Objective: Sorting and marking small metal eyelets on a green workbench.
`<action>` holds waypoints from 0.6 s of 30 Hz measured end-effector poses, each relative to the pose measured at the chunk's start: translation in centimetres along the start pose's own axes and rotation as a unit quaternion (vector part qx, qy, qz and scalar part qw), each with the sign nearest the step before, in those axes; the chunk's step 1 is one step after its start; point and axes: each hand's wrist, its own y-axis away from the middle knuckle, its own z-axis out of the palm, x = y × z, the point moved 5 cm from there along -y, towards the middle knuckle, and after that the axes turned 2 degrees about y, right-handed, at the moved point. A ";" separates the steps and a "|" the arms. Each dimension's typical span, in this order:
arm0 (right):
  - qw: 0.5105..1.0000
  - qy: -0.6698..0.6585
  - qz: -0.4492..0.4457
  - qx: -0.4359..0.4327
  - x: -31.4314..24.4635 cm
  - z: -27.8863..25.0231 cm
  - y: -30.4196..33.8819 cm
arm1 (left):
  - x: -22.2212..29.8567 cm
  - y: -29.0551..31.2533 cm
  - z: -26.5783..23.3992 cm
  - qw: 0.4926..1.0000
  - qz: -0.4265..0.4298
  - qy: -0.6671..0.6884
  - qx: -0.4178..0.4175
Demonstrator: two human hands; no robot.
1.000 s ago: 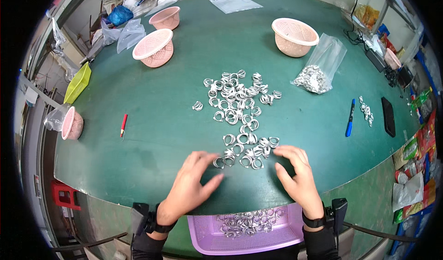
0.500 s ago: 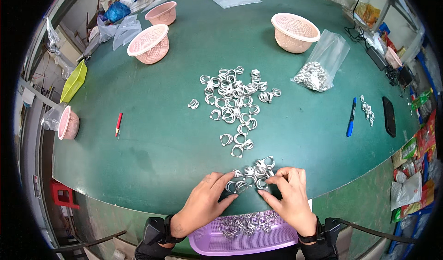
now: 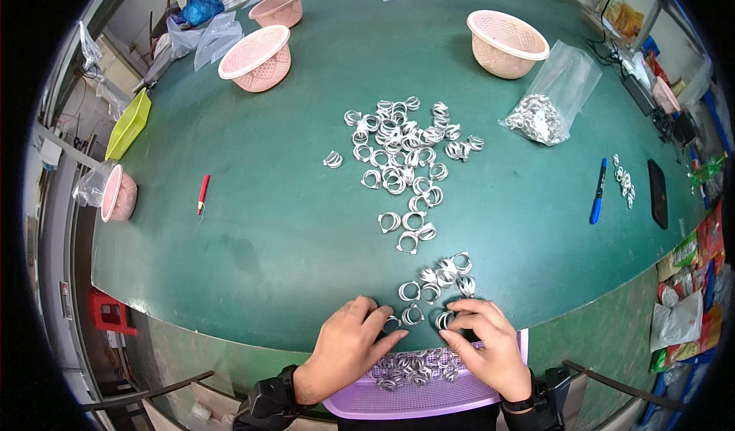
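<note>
My right hand (image 3: 490,347) pinches a silver ring (image 3: 443,321) between thumb and fingertips at the table's near edge. Another silver ring (image 3: 391,324) sits between the thumb and index finger of my left hand (image 3: 348,347), partly hidden by the fingers. Just beyond my hands lies a small group of silver rings (image 3: 430,276), and one ring (image 3: 412,314) rests alone between the hands. A purple basket (image 3: 360,408) below the table edge holds several more rings, and my wrists partly cover it. Farther off, a larger heap of rings (image 3: 394,140) spreads over the table's middle.
Pink baskets (image 3: 259,67) stand at the far left, with another pink basket (image 3: 507,44) at the far right. Near it lies a clear bag (image 3: 547,117) of small silver pieces. A blue marker (image 3: 598,192) and black phone (image 3: 657,194) lie right; a red pencil-like stick (image 3: 203,194) lies left.
Both hands have drawn nearer to the table edge, each bringing a ring away from the small group. The whole view has shifted slightly, moving the table's things rightward.
</note>
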 end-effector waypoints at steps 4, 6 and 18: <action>0.936 -0.306 0.168 0.037 1.3 1.2 1.1 | -0.5 0.5 -0.6 0.989 -0.013 0.137 0.057; 0.884 -0.430 0.181 0.026 0.7 2.2 1.4 | -0.2 0.7 -0.7 0.977 0.023 0.197 0.080; 0.857 -0.508 0.062 -0.051 -0.7 3.5 1.4 | 1.9 1.9 -0.2 0.924 0.191 0.299 0.140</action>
